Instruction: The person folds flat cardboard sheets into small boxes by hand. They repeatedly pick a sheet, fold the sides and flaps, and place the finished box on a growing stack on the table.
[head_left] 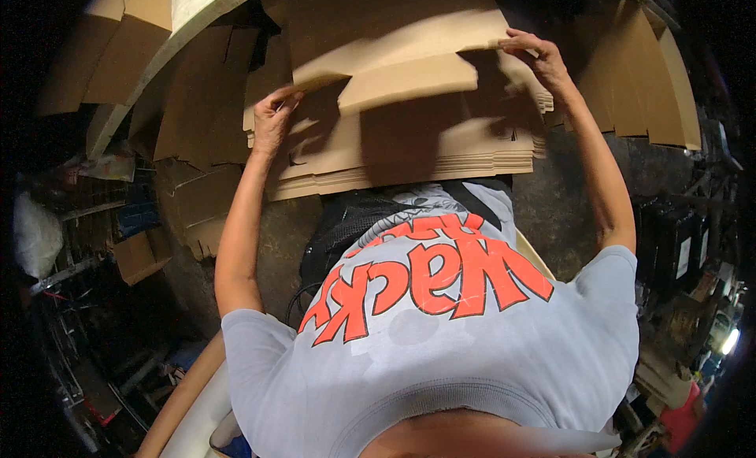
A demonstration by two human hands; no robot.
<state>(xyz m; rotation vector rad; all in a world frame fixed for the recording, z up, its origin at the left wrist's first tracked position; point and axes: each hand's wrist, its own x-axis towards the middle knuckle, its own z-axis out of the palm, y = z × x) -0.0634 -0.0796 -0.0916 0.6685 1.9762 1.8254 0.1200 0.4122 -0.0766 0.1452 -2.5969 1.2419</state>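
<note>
Left hand [272,119] and right hand [539,56] each pinch our flattened carton blank [394,60] ends, long axis crosswise above the stack [409,163]

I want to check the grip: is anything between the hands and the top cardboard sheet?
Nothing visible. The left hand and right hand grip opposite edges of the sheet, lifted above the stack.

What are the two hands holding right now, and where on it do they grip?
A flat cardboard sheet, lifted off the cardboard stack. The left hand pinches its left edge; the right hand grips its right edge.
</note>
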